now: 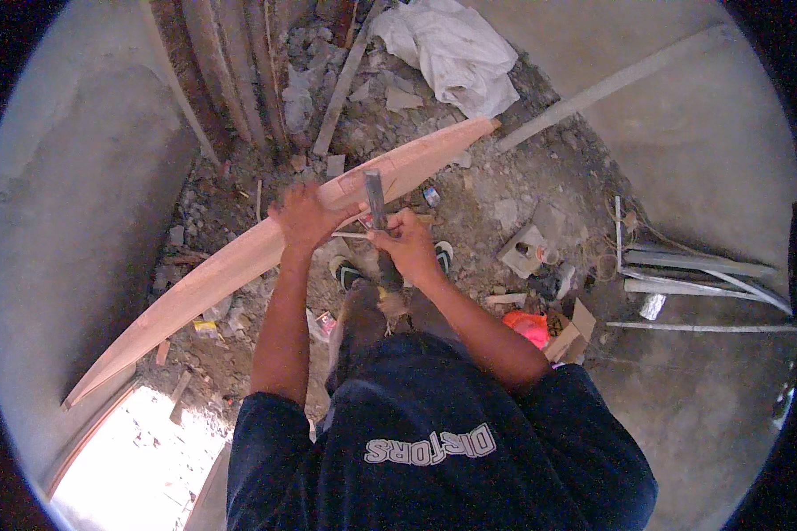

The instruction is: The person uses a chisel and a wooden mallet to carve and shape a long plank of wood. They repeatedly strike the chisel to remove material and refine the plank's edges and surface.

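Note:
A long, curved, reddish wooden board (239, 254) runs slantwise in front of me, from low on the left up to the far right. My left hand (307, 217) lies over its middle, fingers spread and thumb pointing right. Beside it, my right hand (407, 246) is closed in a pinch at the board's near edge. A thin pale stick (352, 234) reaches left from the right thumb. A dark, bar-like tool (375, 196) crosses in front of the board and passes by the right fingers. What exactly those fingers grip is partly hidden.
Rubble covers the ground around my shoes (344, 271). A white sack (452, 55) lies at the far side, near a slanting pole (607, 87). Metal strips (700, 273) and an opened cardboard box (576, 332) are on the right. Planks (230, 75) lean at the far left.

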The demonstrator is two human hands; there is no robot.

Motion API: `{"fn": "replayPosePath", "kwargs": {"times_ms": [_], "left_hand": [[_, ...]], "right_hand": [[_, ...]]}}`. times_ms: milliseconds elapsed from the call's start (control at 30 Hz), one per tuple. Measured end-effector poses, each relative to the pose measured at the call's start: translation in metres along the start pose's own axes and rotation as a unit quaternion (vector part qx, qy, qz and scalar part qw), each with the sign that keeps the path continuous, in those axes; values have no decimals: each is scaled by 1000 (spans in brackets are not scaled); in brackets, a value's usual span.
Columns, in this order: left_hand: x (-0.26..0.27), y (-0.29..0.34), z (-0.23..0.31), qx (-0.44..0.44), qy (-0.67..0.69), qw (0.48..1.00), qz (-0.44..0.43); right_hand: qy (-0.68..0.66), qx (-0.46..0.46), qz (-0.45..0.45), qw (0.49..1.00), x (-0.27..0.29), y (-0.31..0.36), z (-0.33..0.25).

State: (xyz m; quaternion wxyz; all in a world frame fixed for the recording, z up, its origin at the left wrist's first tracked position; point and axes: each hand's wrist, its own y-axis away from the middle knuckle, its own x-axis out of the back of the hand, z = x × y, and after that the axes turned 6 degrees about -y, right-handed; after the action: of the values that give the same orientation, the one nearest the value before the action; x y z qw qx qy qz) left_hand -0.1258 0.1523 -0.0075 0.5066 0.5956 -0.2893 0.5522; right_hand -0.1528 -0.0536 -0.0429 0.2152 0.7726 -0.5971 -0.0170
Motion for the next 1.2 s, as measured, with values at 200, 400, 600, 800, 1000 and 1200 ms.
{"fn": "replayPosePath", "kwargs": {"times_ms": [200,400,600,800,1000,1200], "left_hand": [[-6,2,0,0,1,1000,21],[3,0,2,5,-8,999,-32],[-1,2,1,-2,-7,1000,-7],[0,-2,2,-2,-5,1000,-12],[9,-2,6,16,0,999,-32],[-6,-2,5,22,5,1000,15]], "right_hand": [[-72,8,-37,997,-19,6,5],[-107,-46,-120,986,-11,7,-23],[-235,-188,-127,945,-11,7,-36],[-208,-158,-138,955,-11,0,-36],[-161,-186,-181,952,-7,-14,-44],[-88,-141,-188,968,-10,-20,-34]]}}
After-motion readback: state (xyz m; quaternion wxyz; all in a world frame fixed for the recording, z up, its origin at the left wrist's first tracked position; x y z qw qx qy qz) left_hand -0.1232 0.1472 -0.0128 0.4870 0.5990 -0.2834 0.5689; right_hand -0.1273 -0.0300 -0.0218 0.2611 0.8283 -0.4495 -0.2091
